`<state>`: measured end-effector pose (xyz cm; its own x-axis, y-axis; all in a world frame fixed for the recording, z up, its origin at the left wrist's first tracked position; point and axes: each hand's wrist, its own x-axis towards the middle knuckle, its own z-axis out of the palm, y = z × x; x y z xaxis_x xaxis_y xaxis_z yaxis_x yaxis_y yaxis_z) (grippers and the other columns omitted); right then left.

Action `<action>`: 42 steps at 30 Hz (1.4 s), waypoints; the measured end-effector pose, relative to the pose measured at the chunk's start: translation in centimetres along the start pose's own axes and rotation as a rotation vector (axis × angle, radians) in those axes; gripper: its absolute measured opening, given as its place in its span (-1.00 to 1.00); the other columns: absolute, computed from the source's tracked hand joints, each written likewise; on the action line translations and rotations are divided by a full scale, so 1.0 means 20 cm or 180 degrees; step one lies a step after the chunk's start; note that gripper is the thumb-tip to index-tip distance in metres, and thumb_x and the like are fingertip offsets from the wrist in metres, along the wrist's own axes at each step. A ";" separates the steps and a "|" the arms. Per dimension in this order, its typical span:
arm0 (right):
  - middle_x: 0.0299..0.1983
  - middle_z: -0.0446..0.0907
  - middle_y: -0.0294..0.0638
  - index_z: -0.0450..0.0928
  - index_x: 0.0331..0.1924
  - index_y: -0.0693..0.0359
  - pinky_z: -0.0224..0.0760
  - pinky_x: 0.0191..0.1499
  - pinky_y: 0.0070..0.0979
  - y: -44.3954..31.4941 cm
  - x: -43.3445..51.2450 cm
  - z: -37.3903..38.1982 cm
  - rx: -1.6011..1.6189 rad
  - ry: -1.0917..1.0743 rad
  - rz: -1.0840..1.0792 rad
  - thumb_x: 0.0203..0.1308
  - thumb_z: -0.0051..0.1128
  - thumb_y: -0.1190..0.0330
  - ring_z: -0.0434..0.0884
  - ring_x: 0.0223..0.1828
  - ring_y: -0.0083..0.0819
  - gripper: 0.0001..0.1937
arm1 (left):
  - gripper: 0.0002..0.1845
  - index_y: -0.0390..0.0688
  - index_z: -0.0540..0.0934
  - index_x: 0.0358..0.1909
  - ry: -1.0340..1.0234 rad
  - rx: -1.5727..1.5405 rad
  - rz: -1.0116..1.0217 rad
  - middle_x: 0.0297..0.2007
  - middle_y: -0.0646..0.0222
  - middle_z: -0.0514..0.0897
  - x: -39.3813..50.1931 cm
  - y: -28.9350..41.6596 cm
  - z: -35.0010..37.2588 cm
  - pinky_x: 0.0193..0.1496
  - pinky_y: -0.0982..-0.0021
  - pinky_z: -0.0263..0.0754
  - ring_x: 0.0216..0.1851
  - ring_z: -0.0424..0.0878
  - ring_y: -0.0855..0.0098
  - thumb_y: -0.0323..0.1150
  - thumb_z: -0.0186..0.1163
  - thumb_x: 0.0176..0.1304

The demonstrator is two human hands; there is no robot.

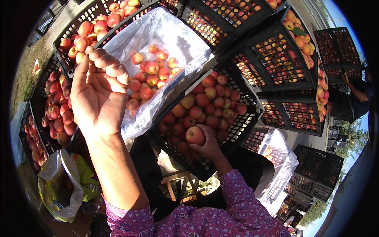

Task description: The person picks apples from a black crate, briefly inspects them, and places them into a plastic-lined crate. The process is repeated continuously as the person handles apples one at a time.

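My left hand [102, 94] is raised palm up, fingers bent and nothing in it. It hangs before a plastic-lined crate [189, 35] and a crate of red apples [66, 60]. Several loose apples [152, 68] lie on the clear plastic liner [189, 49]. My right hand [209, 146] grips a red-and-yellow apple [195, 135] from its right side. That apple is over a tilted black plastic crate [245, 123], which is partly filled with apples [210, 92] and stands in front of my knees.
Black crates of apples [275, 60] are stacked at the right. An open plastic sack [60, 189] sits at lower left, near another apple crate [59, 115]. A second lined crate [275, 166] stands beyond my right knee. At far right a person [351, 97] reaches to stacked crates [339, 53].
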<state>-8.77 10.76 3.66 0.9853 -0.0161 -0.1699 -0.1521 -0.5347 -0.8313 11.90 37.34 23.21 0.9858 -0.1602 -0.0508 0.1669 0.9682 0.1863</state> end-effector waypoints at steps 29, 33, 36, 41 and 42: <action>-0.11 0.62 -0.12 0.39 0.20 0.15 0.54 -0.22 -0.32 -0.35 -0.57 -0.49 0.4997 0.0266 0.1187 0.34 -0.34 -0.36 0.65 -0.21 -0.27 -0.25 | -0.76 -0.21 0.51 -0.01 -0.1774 0.2639 -0.0857 -0.29 0.36 0.58 -0.74 -0.67 0.33 -0.12 0.48 0.44 -0.30 0.53 0.52 -0.29 0.14 0.42; -0.16 0.62 -0.15 0.39 0.18 0.14 0.52 -0.23 -0.35 -0.41 -0.79 -0.63 0.5165 0.0453 0.0889 0.37 -0.43 -0.35 0.63 -0.26 -0.28 -0.26 | -0.76 -0.22 0.61 -0.11 -0.4654 0.3256 -0.0189 -0.21 0.33 0.66 -1.28 -1.02 0.80 -0.14 0.36 0.55 -0.25 0.66 0.30 -0.38 0.28 0.20; -0.17 0.62 -0.13 0.38 0.19 0.17 0.50 -0.25 -0.34 -0.41 -0.85 -0.61 0.5361 0.0369 0.0682 0.36 -0.49 -0.37 0.62 -0.29 -0.26 -0.22 | -0.72 -0.16 0.59 -0.03 -0.6118 0.2293 0.0300 -0.14 0.35 0.66 -1.71 -1.18 1.03 -0.15 0.35 0.54 -0.23 0.66 0.32 -0.33 0.23 0.25; -0.04 0.61 -0.02 0.40 0.20 0.28 0.60 -0.20 -0.26 -0.42 -1.01 -0.64 0.6081 0.0327 0.0192 0.29 -0.38 -0.42 0.67 -0.18 -0.21 -0.13 | -0.71 -0.16 0.58 -0.01 -0.6236 0.1411 0.0703 -0.20 0.38 0.62 -2.04 -1.23 1.15 -0.15 0.36 0.49 -0.23 0.62 0.35 -0.32 0.18 0.26; -0.04 0.61 -0.02 0.41 0.19 0.29 0.61 -0.19 -0.26 -0.41 -1.06 -0.67 0.6120 0.0407 0.0180 0.28 -0.34 -0.43 0.67 -0.17 -0.21 -0.13 | -0.71 -0.16 0.58 0.00 -0.6187 0.1335 0.0755 -0.21 0.38 0.61 -2.08 -1.24 1.16 -0.15 0.36 0.48 -0.23 0.61 0.35 -0.31 0.17 0.27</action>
<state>-27.42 4.08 21.20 0.9623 -0.0976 -0.2538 0.0406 0.9744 -0.2210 -32.74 15.44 43.49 -0.3636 -0.2939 0.8840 -0.2365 0.9470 0.2176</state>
